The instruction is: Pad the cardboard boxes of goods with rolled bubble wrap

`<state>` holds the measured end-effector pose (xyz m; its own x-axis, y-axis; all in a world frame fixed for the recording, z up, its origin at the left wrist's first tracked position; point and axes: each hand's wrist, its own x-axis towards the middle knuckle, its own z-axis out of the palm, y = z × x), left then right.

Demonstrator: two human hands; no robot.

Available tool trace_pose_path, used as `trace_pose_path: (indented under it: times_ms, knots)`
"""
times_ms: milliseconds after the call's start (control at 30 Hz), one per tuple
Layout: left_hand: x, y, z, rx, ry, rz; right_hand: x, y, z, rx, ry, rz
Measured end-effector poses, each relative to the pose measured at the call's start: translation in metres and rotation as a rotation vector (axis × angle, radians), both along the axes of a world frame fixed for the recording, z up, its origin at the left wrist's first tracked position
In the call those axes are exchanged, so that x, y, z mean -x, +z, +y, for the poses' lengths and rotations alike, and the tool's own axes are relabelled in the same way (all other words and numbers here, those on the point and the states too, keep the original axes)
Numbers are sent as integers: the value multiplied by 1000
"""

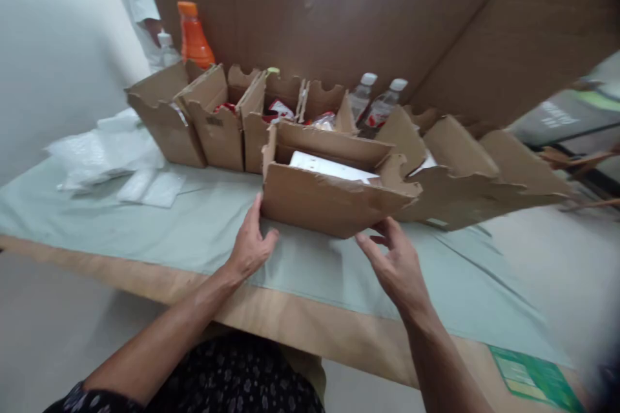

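Showing only partly: white object (325,165) inside the cardboard box (314,203).

Black shirt (242,377) with pale floral print

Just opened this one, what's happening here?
A person's bare left hand is at the left end of an open brown cardboard box, thumb spread away from it. The bare right hand is at the lower right corner; how firmly it grips is unclear. A flat white object sits inside. The box is in front of other open brown cardboard boxes, above a table covered with pale green cloth.
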<state>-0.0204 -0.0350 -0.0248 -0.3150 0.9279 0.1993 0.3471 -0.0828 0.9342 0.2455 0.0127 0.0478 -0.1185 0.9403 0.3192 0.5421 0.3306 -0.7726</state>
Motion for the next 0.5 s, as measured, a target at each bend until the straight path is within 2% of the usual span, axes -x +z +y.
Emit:
trace_pose_path:
  times_ms: [100, 200, 267, 367, 433, 500]
  knots:
    - [3, 2, -4, -11, 0, 9, -11, -17, -16, 43, -87, -76]
    - [24, 9, -19, -7, 13, 120, -19, -43, -37, 66, -87, -217]
    - [55, 15, -34, -15, 66, 287, -19, -59, -49, 31, -8, -293]
    - [121, 21, -51, -29, 267, 560, -13, -77, -58, -93, 56, -378]
    - [167, 21, -53, 22, 414, 676, -8, -82, -59, -151, 46, -421]
    - [201, 18, -49, 101, 496, 746, -6, -86, -57, -164, 30, -436]
